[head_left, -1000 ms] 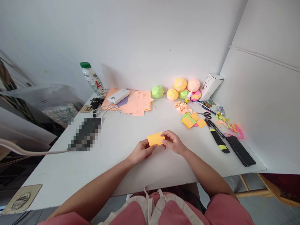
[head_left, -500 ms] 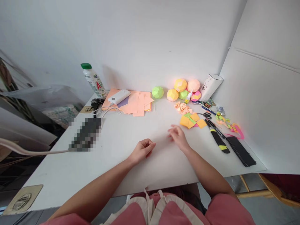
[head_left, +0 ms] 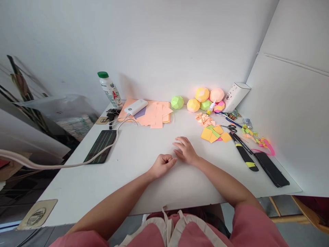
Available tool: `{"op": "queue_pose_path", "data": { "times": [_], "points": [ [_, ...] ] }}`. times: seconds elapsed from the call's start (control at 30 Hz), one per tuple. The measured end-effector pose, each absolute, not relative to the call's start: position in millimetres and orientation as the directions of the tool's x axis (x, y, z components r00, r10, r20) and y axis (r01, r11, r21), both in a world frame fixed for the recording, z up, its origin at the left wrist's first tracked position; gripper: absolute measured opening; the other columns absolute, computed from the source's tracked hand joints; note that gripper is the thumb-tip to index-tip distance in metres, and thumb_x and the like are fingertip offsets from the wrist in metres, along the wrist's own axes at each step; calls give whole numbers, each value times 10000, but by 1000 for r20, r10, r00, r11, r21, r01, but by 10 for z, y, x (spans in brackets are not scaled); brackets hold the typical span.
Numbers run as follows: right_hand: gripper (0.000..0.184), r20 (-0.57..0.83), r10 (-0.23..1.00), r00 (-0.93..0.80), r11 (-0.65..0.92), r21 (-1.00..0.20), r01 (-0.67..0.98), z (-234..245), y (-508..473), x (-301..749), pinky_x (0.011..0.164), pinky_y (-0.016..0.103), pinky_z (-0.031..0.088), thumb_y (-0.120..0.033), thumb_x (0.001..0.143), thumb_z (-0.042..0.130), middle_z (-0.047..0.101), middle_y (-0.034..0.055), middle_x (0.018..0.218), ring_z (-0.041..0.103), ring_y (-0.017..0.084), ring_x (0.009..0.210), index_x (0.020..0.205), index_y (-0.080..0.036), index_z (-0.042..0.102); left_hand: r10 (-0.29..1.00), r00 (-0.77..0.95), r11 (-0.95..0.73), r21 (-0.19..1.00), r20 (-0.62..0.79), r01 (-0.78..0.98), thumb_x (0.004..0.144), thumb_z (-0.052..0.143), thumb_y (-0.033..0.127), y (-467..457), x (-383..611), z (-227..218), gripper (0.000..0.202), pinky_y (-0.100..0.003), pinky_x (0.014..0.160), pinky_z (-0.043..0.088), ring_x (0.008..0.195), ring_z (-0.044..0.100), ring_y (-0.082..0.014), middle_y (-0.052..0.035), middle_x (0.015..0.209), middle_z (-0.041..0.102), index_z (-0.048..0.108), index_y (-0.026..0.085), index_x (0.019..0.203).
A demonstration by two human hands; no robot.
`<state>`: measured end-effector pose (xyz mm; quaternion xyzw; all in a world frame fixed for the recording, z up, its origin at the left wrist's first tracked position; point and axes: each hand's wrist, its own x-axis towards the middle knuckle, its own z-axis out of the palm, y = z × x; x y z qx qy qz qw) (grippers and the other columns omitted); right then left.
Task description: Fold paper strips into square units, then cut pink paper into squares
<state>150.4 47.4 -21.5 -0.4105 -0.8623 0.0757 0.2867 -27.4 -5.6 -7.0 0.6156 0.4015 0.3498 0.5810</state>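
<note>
Shows left hand [head_left: 161,166] loosely fisted, holding nothing visible; right hand [head_left: 186,151] half spread, empty; has balls [head_left: 202,94] apparently finished, squares [head_left: 206,134] seemingly left unworked.

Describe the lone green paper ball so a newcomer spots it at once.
Follow the white table back to the wall. Between the peach sheets on the left and the clustered paper balls on the right sits the green ball. The cluster includes another green ball, but this one stands alone.
</note>
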Motion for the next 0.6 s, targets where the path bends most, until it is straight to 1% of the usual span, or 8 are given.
{"op": "queue_pose_path", "data": {
  "times": [0.1,0.17,0.2,0.3,0.37,0.43,0.5,0.6],
  "points": [
    [515,386,747,-541,651,-259,714,-142,872,1156,1088,508,274,-328,825,579,327,160,1459,187,327,1385,1304,-160,490,921,390,-53,995,16,85,774,542,552,-18,-262,-90,528,-212,437,180,460,184,-51,74,474,232,256,196,510],
    [641,330,764,-554,632,-212,745,-84,1165,858,1122,508,190,-399,845,560,190,182,1524,51,348,1421,1389,-110,386,940,336,-95,992,60,87,779,534,548,16,-264,-108,527,-214,444,189,468,193,-54,69,483,237,249,196,509],
    [681,299,780,-549,615,-204,762,-64,1306,705,1131,508,158,-429,862,533,138,196,1537,22,353,1424,1418,-89,335,948,307,-116,989,83,91,785,527,543,34,-268,-118,525,-215,446,194,472,199,-56,67,488,239,243,197,512],
    [736,203,822,-532,567,-205,797,-60,1653,309,1137,501,126,-495,887,471,64,196,1552,1,347,1429,1462,-98,237,960,237,-179,978,149,110,816,496,518,79,-285,-153,501,-213,443,203,473,213,-60,64,492,246,238,200,527],
    [741,79,847,-525,527,-240,815,-93,1782,145,1131,488,155,-522,895,441,99,222,1541,65,354,1425,1460,-88,237,957,221,-221,967,190,128,836,480,496,95,-294,-172,487,-211,440,209,468,221,-62,63,490,249,242,200,531],
    [706,55,843,-534,530,-246,811,-138,1813,76,1133,487,147,-523,893,448,169,226,1526,113,358,1419,1433,-91,308,947,226,-266,952,230,148,850,471,473,99,-295,-183,481,-210,437,216,463,226,-61,63,488,249,243,198,529],
    [643,62,826,-560,556,-247,793,-178,1750,95,1144,466,133,-508,895,459,206,190,1528,124,331,1422,1401,-122,376,933,238,-315,934,271,169,864,464,447,97,-292,-187,476,-208,433,220,459,227,-60,64,487,245,238,196,529],
    [562,80,742,-666,661,-257,705,-220,1528,246,1153,419,157,-473,900,471,245,145,1526,158,280,1422,1357,-147,444,906,249,-395,896,343,203,883,459,397,91,-284,-191,465,-205,423,210,448,219,-58,68,482,235,226,195,535]
  ]
}}
